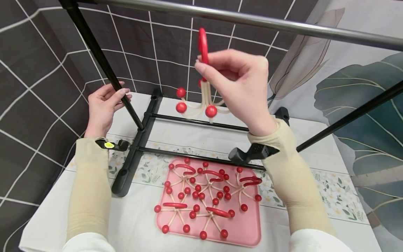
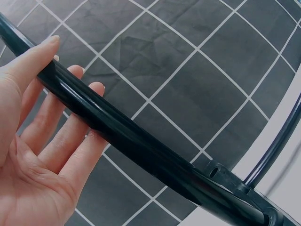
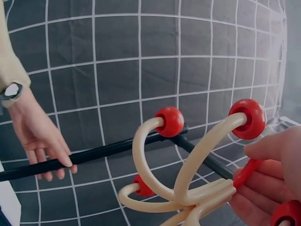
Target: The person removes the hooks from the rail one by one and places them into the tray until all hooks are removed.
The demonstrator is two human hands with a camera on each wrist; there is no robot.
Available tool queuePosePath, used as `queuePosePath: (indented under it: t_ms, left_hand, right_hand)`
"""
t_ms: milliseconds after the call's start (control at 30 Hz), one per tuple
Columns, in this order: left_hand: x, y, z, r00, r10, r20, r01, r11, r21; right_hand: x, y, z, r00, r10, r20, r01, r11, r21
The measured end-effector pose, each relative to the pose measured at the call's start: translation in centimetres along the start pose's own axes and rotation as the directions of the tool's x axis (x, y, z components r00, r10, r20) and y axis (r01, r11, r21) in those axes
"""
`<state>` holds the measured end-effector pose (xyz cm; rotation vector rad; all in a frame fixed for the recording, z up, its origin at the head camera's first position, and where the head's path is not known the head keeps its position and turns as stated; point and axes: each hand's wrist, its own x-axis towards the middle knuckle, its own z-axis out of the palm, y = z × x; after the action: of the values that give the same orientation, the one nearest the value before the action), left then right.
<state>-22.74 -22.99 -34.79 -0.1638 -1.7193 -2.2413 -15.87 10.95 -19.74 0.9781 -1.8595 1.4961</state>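
Note:
My right hand (image 1: 241, 84) pinches the red hook of a cream hanger with several curved prongs (image 1: 206, 93) tipped with red balls. It hangs upright below the fingers, in mid-air under the rack's grey metal top bar (image 1: 226, 20). Seen from the right wrist, the prongs (image 3: 195, 160) spread out close to the camera, and the palm hides part of the hook. On the left, my left hand (image 1: 102, 110) holds the rack's slanting black post (image 2: 127, 129), thumb on the near side and fingers behind it.
A pink tray (image 1: 244, 229) in front of the rack bears several more such hangers (image 1: 211, 213). Black lower rails (image 1: 189, 155) join the rack's feet (image 1: 126, 175) on the white table (image 1: 132, 224). Dark grid-patterned cloth (image 1: 132, 45) stands behind.

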Motion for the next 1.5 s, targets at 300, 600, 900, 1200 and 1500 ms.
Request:
queuePosePath:
  t_ms: [300,600,900,1200,1500]
  left_hand:
    - [0.0,-0.1,0.0,1.000,0.004,0.007,-0.004,1.000,0.000]
    - [0.1,-0.3,0.0,1.000,0.009,0.009,-0.008,0.999,-0.033]
    - [0.1,-0.4,0.1,1.000,0.008,0.009,-0.007,0.999,-0.051]
    - [0.0,-0.3,0.0,1.000,-0.001,0.007,0.001,0.999,-0.050]
    - [0.0,-0.4,0.0,1.000,0.009,0.009,-0.009,0.999,-0.042]
  right_hand:
    - [-4.2,0.6,-2.4,0.997,0.060,0.042,-0.056,0.993,-0.109]
    - [-7.4,1.0,-4.0,0.971,0.239,0.005,-0.235,0.959,-0.161]
    - [-9.7,1.3,-6.0,0.939,0.345,0.019,-0.337,0.926,-0.170]
    - [-11.7,1.2,-7.5,0.902,0.430,0.040,-0.416,0.890,-0.185]
    - [-13.7,0.9,-8.4,0.870,0.491,0.052,-0.464,0.850,-0.251]
